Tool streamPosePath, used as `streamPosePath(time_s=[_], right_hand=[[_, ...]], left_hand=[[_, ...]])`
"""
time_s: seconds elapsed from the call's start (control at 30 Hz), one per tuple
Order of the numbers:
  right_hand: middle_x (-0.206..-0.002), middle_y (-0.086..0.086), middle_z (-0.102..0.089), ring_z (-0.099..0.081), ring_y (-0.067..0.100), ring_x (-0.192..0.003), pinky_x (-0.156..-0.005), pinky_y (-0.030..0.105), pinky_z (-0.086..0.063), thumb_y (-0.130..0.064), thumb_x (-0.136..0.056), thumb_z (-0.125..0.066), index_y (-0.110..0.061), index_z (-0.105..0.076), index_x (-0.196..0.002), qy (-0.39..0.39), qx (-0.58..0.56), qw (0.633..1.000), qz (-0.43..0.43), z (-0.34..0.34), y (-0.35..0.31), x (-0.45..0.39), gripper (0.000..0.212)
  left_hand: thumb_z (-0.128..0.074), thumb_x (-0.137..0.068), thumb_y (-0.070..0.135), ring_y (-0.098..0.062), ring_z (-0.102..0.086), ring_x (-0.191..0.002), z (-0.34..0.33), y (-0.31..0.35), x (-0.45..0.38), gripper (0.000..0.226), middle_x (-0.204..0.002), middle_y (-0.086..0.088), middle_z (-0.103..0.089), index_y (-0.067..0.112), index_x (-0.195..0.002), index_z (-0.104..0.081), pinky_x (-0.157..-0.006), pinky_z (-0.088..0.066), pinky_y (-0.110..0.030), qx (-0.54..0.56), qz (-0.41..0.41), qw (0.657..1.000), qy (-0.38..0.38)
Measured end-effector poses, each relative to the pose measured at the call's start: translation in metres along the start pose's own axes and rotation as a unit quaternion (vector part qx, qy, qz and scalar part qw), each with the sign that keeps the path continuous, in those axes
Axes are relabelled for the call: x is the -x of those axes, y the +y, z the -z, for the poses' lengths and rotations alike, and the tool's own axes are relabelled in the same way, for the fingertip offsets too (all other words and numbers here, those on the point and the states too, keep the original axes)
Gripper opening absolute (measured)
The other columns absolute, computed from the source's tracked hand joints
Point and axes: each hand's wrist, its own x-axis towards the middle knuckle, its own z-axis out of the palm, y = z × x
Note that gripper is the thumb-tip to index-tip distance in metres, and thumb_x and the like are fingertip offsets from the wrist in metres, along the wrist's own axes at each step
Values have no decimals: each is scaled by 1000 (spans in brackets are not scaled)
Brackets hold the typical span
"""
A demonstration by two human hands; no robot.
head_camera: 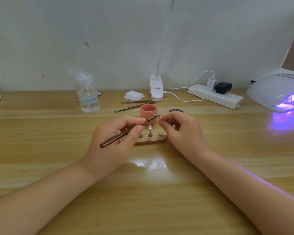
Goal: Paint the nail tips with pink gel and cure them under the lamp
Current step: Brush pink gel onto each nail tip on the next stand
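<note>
1. Spanning the frame, a light wooden tabletop (49,129) meets a scuffed white wall (109,31).
2. Left hand (114,139) grips a brown-handled brush (124,133).
3. Right hand (180,128) pinches the brush's metal cap end (154,117).
4. Open pink gel jar (148,114) stands behind the wooden nail-tip stand (153,140).
5. White curing lamp (275,90) glows purple, far right.

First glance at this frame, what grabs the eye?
The curing lamp at far right, glowing violet onto the wooden table. Then, at centre, the left hand holding a brown brush while the right hand pinches at its tip, in front of the open pink gel jar and above the nail tip stand.
</note>
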Motion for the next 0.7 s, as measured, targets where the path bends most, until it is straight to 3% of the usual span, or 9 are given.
streamPosePath(time_s=[0.1, 0.27, 0.43, 0.57, 0.7], right_hand=[[-80, -10, -68, -57, -2, -72, -65, 6, -38, -14, -86, -71, -15, -73, -89, -3, 4, 1000, 2, 0, 0, 1, 4], [-82, -7, -70, -56, -3, -72, -65, 7, -37, -14, -86, -70, -15, -73, -89, -1, 0, 1000, -7, 1, 0, 0, 4], [-86, -7, -71, -57, -4, -72, -65, 7, -38, -14, -86, -71, -17, -73, -89, 3, 2, 1000, -1, 0, 1, 0, 5], [-86, -7, -71, -56, -5, -70, -65, 7, -37, -14, -86, -71, -17, -73, -89, 6, -1, 1000, 3, 0, 2, 0, 5], [-83, -10, -70, -56, -5, -70, -65, 6, -38, -12, -85, -71, -18, -73, -86, 10, 0, 1000, 13, -1, 3, 0, 6]], left_hand=[[-61, -87, 27, -11, -69, -80, 1, -1, 1, 14, -85, 3, -73, 25, -97, -71, -67, -55, -24, 10, 12, 1000, 5], [-60, -91, 25, -2, -63, -71, 2, 0, 1, 13, -86, 2, -71, 32, -100, -67, -63, -47, -12, 30, -17, 999, 28], [-65, -91, 25, -3, -65, -75, 2, -2, 1, 17, -86, 9, -72, 29, -108, -67, -66, -49, -14, 54, -22, 998, 5], [-57, -88, 21, -16, -64, -82, 5, -2, -1, 17, -87, 4, -67, 21, -97, -71, -72, -49, -23, -17, -85, 996, -32], [-55, -92, 23, -10, -63, -88, 5, -1, -1, 21, -92, 6, -66, 20, -107, -69, -80, -47, -20, -76, -125, 988, -43]])
